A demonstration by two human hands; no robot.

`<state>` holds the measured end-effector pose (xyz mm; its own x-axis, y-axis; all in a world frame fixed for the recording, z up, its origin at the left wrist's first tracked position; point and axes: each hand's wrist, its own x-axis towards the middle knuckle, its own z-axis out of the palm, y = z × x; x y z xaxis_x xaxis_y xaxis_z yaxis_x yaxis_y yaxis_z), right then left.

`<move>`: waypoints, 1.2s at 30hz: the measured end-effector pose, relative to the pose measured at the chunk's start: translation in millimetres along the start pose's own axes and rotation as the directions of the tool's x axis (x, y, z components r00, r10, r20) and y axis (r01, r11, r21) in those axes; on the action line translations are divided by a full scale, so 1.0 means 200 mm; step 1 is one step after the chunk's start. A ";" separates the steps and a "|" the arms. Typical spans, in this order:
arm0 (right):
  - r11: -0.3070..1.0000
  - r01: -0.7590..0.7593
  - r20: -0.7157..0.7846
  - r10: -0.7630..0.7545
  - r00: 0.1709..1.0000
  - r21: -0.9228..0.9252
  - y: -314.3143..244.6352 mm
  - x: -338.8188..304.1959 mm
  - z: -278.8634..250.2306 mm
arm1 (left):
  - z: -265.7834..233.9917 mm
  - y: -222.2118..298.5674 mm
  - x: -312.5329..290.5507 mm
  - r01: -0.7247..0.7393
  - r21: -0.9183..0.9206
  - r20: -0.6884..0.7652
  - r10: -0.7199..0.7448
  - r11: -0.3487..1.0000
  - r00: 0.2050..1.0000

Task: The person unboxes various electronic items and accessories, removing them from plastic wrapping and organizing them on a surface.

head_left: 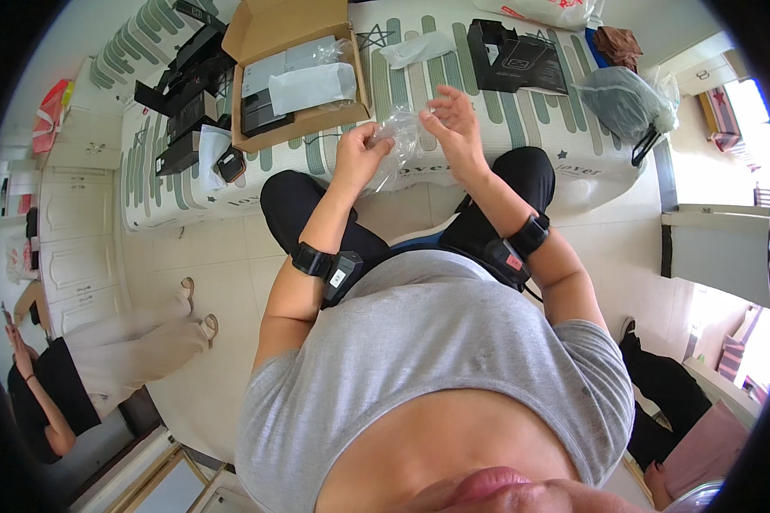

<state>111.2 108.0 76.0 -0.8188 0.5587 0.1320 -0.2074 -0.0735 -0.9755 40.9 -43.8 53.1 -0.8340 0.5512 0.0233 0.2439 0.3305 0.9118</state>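
Observation:
In front of my knees, my left hand [361,156] pinches a crumpled clear plastic bag [397,147] between thumb and fingers. On the other side of the bag is my right hand [459,135], raised with its fingers spread. Its thumb is close to the bag's edge, and I cannot tell whether it touches. An open brown cardboard box [303,127] stands just beyond my left hand. Inside it are grey boxes [269,73] and a white wrapped packet [313,88]. Another translucent white packet [417,50] lies on the patterned cover [388,90].
Several black boxes [188,115] crowd the left side, near a small black device [230,164]. An opened black box [522,61] lies at the far right, near a grey plastic bag [626,103]. One person [51,385] stands at left, another [693,419] at lower right.

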 end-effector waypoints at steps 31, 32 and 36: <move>0.650 -0.718 0.655 0.659 0.369 -0.249 0.02 0.02 0.01 | -0.05 0.06 -0.10 -0.254 -0.282 0.174 0.310 0.925 0.935; 0.682 -0.683 0.669 0.639 0.380 -0.262 0.02 0.01 0.03 | -0.06 0.07 -0.12 -0.266 -0.235 0.183 0.311 0.935 0.933; 0.749 -0.539 0.684 0.624 0.378 -0.385 0.04 0.04 0.04 | -0.07 0.03 -0.12 -0.300 -0.090 0.130 0.310 0.950 0.942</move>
<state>99.2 105.8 70.6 -0.8049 -0.4000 -0.4382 0.4922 -0.0377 -0.8697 56.0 -64.8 64.3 -0.6453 0.7215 0.2511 0.4374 0.0794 0.8958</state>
